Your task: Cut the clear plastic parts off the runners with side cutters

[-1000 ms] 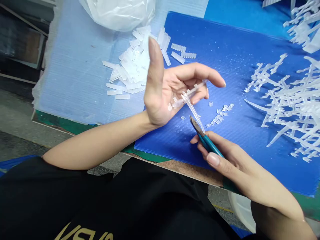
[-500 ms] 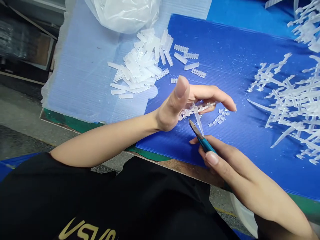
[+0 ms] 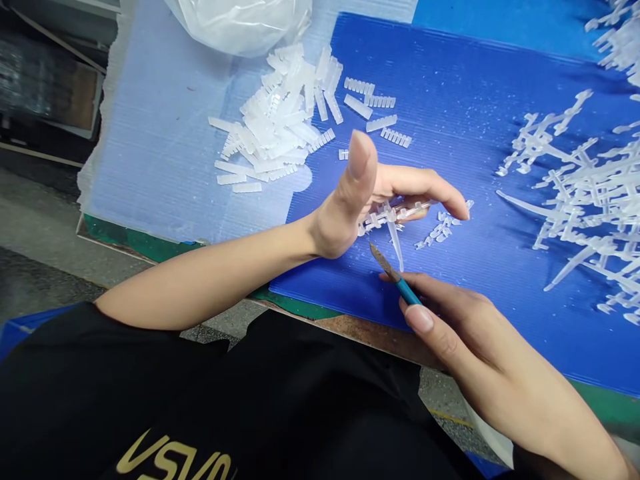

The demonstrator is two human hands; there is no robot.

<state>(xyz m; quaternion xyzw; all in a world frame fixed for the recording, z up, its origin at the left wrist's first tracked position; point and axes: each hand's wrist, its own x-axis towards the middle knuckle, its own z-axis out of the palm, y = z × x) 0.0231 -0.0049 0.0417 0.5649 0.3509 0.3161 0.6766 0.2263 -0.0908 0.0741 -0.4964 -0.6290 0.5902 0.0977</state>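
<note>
Bright light glazes the bag (image 3: 245, 27); the dim left background (image 3: 30, 80) seems blurred.

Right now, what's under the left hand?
Dark blue sheet shows around the left hand, and small whitish pieces peek past its forefinger. Whatever lies straight beneath is covered.

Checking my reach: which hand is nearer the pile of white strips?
Left. The left hand is below and right of the pile in view; the right hand, holding a tool, is farther down and right.

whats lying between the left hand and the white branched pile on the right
In the head view, a cluster of small whitish pieces lies on the blue sheet between the left hand and the branched pile.
</note>
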